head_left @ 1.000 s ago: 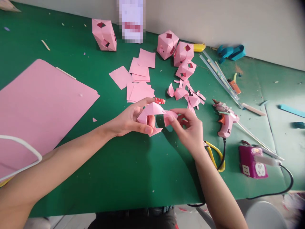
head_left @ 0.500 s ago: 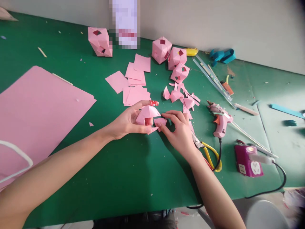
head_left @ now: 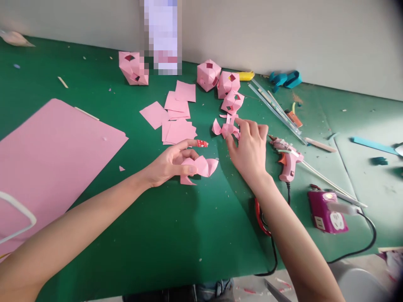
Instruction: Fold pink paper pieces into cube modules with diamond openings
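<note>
Left hand (head_left: 168, 165) grips one folded pink piece (head_left: 204, 167) between thumb and fingers above the table's (head_left: 141, 235) middle; right hand (head_left: 248, 144) curls over pink scraps (head_left: 226, 131), and I cannot tell whether it grips any. One large pink sheet (head_left: 63, 155) lies left. One purple power block (head_left: 325, 209) sits toward the near edge, one glue gun (head_left: 290, 161) beyond it, four holed pink forms (head_left: 208, 77) toward the far edge.

No readable text, labels, brands, numbers or signs
</note>
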Motion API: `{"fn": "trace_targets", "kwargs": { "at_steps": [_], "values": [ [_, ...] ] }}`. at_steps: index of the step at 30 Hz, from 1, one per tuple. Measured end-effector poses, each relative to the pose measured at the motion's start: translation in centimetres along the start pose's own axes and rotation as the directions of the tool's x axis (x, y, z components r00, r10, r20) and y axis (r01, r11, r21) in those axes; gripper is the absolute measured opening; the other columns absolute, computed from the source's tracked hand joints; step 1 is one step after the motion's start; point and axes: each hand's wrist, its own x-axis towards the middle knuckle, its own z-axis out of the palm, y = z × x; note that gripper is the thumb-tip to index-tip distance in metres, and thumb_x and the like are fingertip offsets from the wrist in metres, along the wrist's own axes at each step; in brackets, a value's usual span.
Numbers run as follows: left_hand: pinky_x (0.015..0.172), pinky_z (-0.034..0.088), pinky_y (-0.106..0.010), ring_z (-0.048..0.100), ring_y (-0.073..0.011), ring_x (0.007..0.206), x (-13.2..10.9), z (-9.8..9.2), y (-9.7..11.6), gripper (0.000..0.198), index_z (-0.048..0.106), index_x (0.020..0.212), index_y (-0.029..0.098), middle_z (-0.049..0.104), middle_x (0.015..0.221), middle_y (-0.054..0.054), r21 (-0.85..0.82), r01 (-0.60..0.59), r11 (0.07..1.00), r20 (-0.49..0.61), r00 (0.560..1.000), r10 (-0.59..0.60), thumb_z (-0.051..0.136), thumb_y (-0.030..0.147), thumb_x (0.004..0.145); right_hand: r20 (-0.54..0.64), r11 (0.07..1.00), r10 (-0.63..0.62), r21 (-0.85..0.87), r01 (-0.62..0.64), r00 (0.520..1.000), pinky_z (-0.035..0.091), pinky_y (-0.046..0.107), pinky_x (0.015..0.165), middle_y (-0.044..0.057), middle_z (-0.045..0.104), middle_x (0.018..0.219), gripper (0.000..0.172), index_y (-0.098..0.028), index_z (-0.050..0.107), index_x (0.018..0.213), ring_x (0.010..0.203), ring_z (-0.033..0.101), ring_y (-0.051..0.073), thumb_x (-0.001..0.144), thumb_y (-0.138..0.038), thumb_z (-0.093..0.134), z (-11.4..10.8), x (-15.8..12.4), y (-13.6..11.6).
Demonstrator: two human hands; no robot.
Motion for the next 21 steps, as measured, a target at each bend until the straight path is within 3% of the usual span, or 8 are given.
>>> {"fn": "trace_targets", "kwargs": {
  "at_steps": [3,5,8,10,13,16,21],
  "values": [
    [0.05,0.06,-0.02,0.072,-0.0156,0.073,-0.2,0.2,0.1,0.065,0.06,0.136,0.024,0.068,0.088,0.0,0.009,0.045,0.999,0.013,0.999,-0.045,0.088,0.027,0.077,0.08,0.999,-0.014,-0.03,0.016,0.997,0.048,0.065,0.096,0.02,0.072,0.116,0.038,-0.015,0.064,0.13,0.115,0.055,0.041,0.096,-0.031,0.063,0.7,1.4,0.1],
    [0.048,0.059,-0.019,0.071,-0.015,0.07,-0.3,0.4,0.2,0.064,0.06,0.134,0.023,0.068,0.085,0.001,0.006,0.066,0.998,0.002,0.998,-0.066,0.088,0.029,0.078,0.07,0.999,-0.032,0.011,0.031,0.997,0.048,0.063,0.096,0.017,0.074,0.108,0.03,-0.018,0.068,0.123,0.112,0.056,0.039,0.094,-0.028,0.064,0.3,1.7,0.0],
    [0.054,0.062,-0.022,0.068,-0.012,0.065,-0.1,0.2,0.3,0.06,0.062,0.132,0.023,0.067,0.083,0.002,-0.048,0.077,0.996,-0.022,0.997,-0.078,0.088,0.03,0.078,-0.012,0.971,0.01,0.238,-0.007,1.0,0.053,0.055,0.095,0.01,0.075,0.108,0.028,-0.024,0.069,0.119,0.105,0.061,0.032,0.092,-0.029,0.068,-1.4,0.8,-0.7],
    [0.063,0.064,-0.025,0.068,-0.0116,0.069,0.2,-0.1,0.3,0.058,0.064,0.129,0.024,0.068,0.085,0.002,-0.114,0.046,0.992,-0.046,0.998,-0.052,0.089,0.029,0.077,0.027,0.853,0.085,0.515,-0.087,0.996,0.057,0.045,0.086,0.007,0.074,0.116,0.038,-0.026,0.066,0.126,0.099,0.066,0.026,0.089,-0.029,0.073,-2.9,-0.3,-1.4],
    [0.073,0.063,-0.025,0.069,-0.0115,0.078,0.5,-0.6,0.3,0.054,0.067,0.126,0.028,0.068,0.087,0.003,-0.203,-0.021,0.979,-0.089,0.996,0.003,0.09,0.028,0.077,0.213,0.519,0.102,0.822,-0.235,0.972,0.06,0.035,0.074,0.004,0.072,0.112,0.047,-0.028,0.065,0.126,0.085,0.067,0.018,0.082,-0.03,0.082,-4.2,-2.0,-2.7],
    [0.074,0.06,-0.022,0.067,-0.0094,0.075,0.5,-0.8,0.3,0.05,0.069,0.125,0.029,0.067,0.084,0.004,-0.261,-0.038,0.965,-0.08,0.997,0.017,0.089,0.025,0.079,0.371,0.283,0.057,0.884,-0.371,0.927,0.061,0.031,0.07,0.0,0.069,0.09,0.043,-0.029,0.067,0.118,0.074,0.066,0.015,0.08,-0.029,0.086,-4.2,-3.1,-3.5],
    [0.081,0.06,-0.023,0.073,-0.0132,0.089,0.3,-0.6,0.5,0.05,0.07,0.124,0.03,0.077,0.098,0.001,-0.315,-0.009,0.949,-0.02,1.0,0.003,0.087,0.015,0.08,0.448,0.122,-0.03,0.889,-0.441,0.894,0.058,0.026,0.069,0.001,0.068,0.096,0.032,-0.026,0.07,0.11,0.078,0.064,0.013,0.082,-0.024,0.086,-3.3,-3.9,-3.6]
  ]
}}
